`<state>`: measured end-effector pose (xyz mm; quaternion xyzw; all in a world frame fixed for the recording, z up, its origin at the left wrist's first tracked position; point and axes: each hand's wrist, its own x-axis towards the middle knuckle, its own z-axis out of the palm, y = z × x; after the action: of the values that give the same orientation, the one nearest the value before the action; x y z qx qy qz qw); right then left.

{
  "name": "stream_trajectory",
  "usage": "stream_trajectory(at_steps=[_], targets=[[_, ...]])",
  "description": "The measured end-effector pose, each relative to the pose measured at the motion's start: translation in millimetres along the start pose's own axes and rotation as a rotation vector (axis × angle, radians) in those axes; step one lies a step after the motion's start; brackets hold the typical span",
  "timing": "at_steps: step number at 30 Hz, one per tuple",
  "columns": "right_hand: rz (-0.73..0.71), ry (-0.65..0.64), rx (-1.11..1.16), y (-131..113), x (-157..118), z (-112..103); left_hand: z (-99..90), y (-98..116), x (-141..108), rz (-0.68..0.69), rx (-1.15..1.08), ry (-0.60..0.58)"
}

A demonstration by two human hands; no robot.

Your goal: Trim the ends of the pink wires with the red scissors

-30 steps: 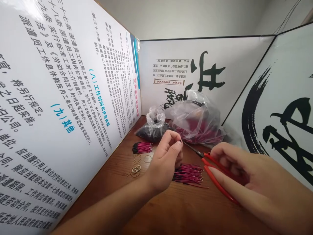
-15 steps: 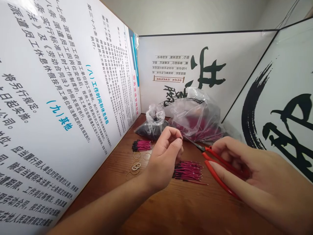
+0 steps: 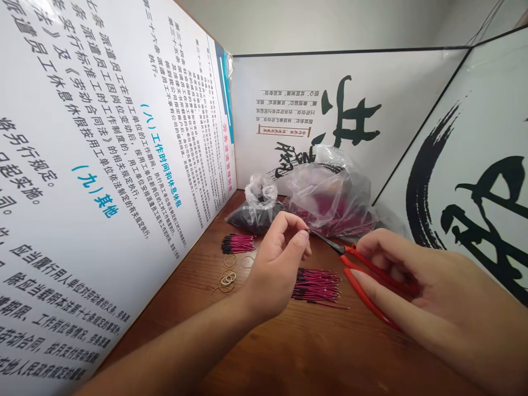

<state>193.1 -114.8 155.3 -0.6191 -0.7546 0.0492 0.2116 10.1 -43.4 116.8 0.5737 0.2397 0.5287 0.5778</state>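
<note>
Red-handled scissors (image 3: 340, 249) are in the right hand (image 3: 437, 300), raised above the wooden table (image 3: 297, 357), dark blades pointing toward the left hand (image 3: 276, 272). The right fingers curl around the upper handle while the thumb lies along the lower one; the two handles stand apart. At the left hand, thumb and forefinger pinch a small dark piece (image 3: 307, 230) — too tiny to identify — right at the blade tips. I cannot tell whether the blades touch it.

Beside the left hand, partly hidden by it, lies a pile of magenta wires (image 3: 317, 286) with black ends, one wire slightly apart on the near side. Left of that hand, overlapping rubber bands (image 3: 226, 281) lie on the table, with two more loops just beyond. Farther back is a smaller bunch of black-and-magenta wires (image 3: 238, 243).

Behind these sit a gathered clear plastic bag (image 3: 256, 214) with black contents and, to its right, a larger clear plastic bag (image 3: 330, 192) holding magenta wires. White panels printed with Chinese characters stand around — left panel (image 3: 136, 148), back panel (image 3: 289, 74) and right panel (image 3: 490, 126) — with a pale wall (image 3: 330, 25) beyond.
</note>
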Motion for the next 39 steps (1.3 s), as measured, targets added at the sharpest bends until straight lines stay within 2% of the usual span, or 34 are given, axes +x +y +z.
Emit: stream_trajectory(at_steps=[15,39], targets=[[0.018,-0.058,0.029,-2.5,0.3,-0.9,-1.9,2.6,0.6,0.058,0.058,0.019],[-0.044,-0.032,-0.023,-0.3,0.5,0.7,-3.5,0.9,-0.6,0.080,0.160,0.000]])
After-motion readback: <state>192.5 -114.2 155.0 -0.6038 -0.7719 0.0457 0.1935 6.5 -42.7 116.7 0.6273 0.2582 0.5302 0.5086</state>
